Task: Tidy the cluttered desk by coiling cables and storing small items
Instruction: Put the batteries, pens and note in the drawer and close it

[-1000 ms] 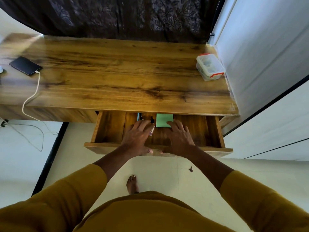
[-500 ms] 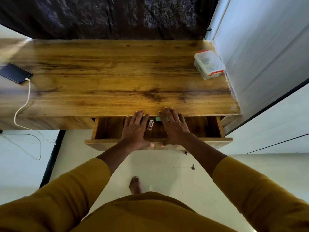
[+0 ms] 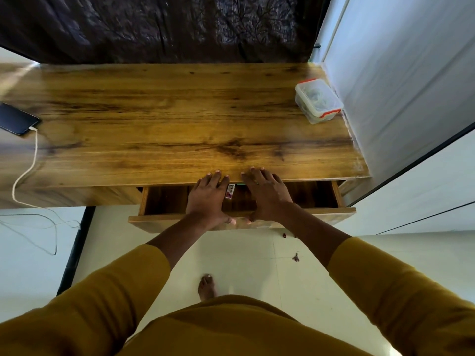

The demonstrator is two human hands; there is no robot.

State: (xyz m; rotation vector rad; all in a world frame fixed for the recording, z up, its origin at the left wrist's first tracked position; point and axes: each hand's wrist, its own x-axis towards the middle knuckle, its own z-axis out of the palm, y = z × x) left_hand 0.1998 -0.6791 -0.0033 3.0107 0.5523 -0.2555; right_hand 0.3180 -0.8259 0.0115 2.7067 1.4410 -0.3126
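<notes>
Now we are pushing the drawer in under the desk. A second ago it stood well out, with a green pad showing inside; only a sliver of that green remains at the desk's front edge, and far less of the drawer floor is visible. Our left hand and right hand lie flat side by side over the drawer's front rail, fingers straight and spread, gripping nothing, with thumbs hooked on the drawer's front face and fingertips just reaching the desk edge. Between the two hands, inside the drawer, lies a small white packet with a pink end. Our view has also drifted, so the phone now sits at the far left of the desk, its white cable trailing off the desk's left front edge. We judge the small items are stored and this step is almost done. That plugged-in cable looks uncoiled. The clear lidded box sits at the desk's far right corner.
</notes>
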